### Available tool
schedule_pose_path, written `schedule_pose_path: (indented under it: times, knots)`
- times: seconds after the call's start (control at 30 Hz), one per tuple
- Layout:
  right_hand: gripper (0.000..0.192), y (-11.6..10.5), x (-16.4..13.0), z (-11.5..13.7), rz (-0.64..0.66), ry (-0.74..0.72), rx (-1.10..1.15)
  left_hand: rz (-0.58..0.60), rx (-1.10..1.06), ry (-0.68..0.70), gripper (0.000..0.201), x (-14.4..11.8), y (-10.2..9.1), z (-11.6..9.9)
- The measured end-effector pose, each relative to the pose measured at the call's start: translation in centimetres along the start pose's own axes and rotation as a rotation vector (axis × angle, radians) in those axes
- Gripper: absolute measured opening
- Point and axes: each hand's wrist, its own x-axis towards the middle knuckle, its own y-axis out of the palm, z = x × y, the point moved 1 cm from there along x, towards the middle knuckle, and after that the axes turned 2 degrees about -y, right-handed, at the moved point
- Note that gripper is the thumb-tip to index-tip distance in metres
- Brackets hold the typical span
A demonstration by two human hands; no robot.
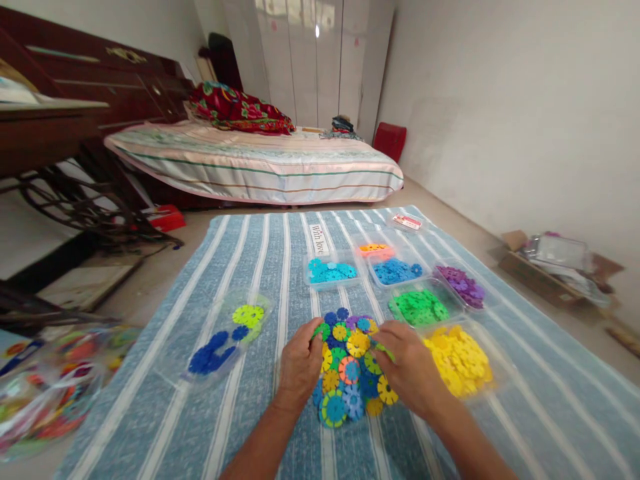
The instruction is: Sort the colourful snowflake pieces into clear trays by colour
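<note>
A mixed pile of flower-shaped plastic discs (358,345) lies on the striped cloth between my hands. My left hand (300,357) is at the pile's left edge, thumb and fingers pinched by a green disc; what they hold, if anything, is hidden. At the right edge, my right hand (413,367) has its fingers closed on a green disc (384,351), seen nearly edge-on. Clear boxes hold sorted discs: yellow (460,360), green (420,307), purple (463,287), blue (397,271), light blue (333,272) and orange (375,250). To the left, another holds dark blue discs (213,355) and yellow-green discs (249,315).
A striped cloth (190,287) covers the low surface. A clear lid-like box with a red label (407,222) sits at its far edge. Plastic bags of colourful pieces (50,393) lie at left, a cardboard box (555,273) at right. A bed (260,167) stands behind.
</note>
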Motion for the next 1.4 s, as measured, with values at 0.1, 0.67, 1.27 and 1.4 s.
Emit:
schedule_pose_path:
  times: [0.1, 0.67, 1.27, 1.4]
  knots:
    - [0.022, 2.4, 1.4, 1.6, 0.104, 0.029, -0.095, -0.007, 0.000, 0.018, 0.032, 0.0, -0.1, -0.1]
    - [0.022, 3.9, 0.9, -0.6, -0.235, -0.120, 0.003, -0.010, 0.001, 0.009, 0.032, -0.2, 0.2, 0.3]
    - [0.022, 2.5, 0.0, 1.7, 0.040, 0.091, -0.290, 0.014, 0.002, -0.016, 0.032, -0.2, 0.1, 0.0]
    - [0.020, 4.0, 0.4, 1.5, 0.074, 0.068, -0.296, 0.013, -0.002, 0.000, 0.031, -0.2, 0.1, 0.0]
